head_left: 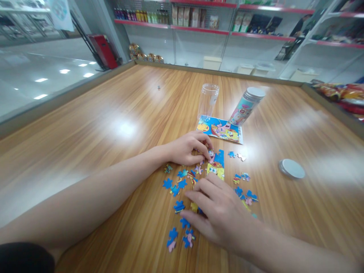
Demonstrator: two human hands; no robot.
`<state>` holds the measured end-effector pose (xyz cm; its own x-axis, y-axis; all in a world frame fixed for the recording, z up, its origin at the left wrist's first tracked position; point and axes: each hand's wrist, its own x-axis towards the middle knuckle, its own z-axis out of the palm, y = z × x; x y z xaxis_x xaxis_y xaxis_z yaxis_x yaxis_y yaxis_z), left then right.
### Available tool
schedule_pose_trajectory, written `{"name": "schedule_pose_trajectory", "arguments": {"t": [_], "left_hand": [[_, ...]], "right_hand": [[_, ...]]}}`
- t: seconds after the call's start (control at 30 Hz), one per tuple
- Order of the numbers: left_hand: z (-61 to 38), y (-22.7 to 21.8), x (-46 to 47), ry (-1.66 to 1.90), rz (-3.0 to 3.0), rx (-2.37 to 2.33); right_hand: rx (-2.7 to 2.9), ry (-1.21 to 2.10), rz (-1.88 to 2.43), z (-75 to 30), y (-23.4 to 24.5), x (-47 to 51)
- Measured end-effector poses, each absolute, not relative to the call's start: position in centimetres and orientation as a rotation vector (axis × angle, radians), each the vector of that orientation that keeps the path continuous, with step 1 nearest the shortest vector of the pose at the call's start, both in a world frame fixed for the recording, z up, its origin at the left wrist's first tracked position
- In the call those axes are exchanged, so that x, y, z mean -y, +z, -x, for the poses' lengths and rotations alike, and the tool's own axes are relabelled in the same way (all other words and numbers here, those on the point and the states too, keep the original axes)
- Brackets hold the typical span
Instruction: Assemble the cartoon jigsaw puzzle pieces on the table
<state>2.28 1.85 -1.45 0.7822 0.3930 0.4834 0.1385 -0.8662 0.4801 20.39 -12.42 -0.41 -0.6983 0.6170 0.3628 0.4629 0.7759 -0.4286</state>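
A partly joined cartoon jigsaw puzzle lies in front of me, blue at the top and yellow lower down. My left hand is at its upper left edge, with bent fingers and thumb closed on a pink puzzle piece. My right hand hovers over the puzzle's lower end, fingers apart and holding nothing I can see; it hides part of the puzzle and some pieces. Several loose pieces lie around both hands, among them a blue piece on the left and another blue piece on the right.
Beyond the puzzle lies a cartoon picture sheet. A clear plastic jar and a printed canister stand by it. A round silver lid rests to the right. Raised edging borders the wooden table, with stocked shelves behind.
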Motion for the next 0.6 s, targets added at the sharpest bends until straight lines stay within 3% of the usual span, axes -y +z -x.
{"name": "schedule_pose_trajectory", "arguments": {"t": [0.6], "left_hand": [[-2.17,-1.28,-1.78,0.821,-2.549,-0.402]], "right_hand": [[2.535,0.530,0.779,-20.04,-0.72,12.91]]}}
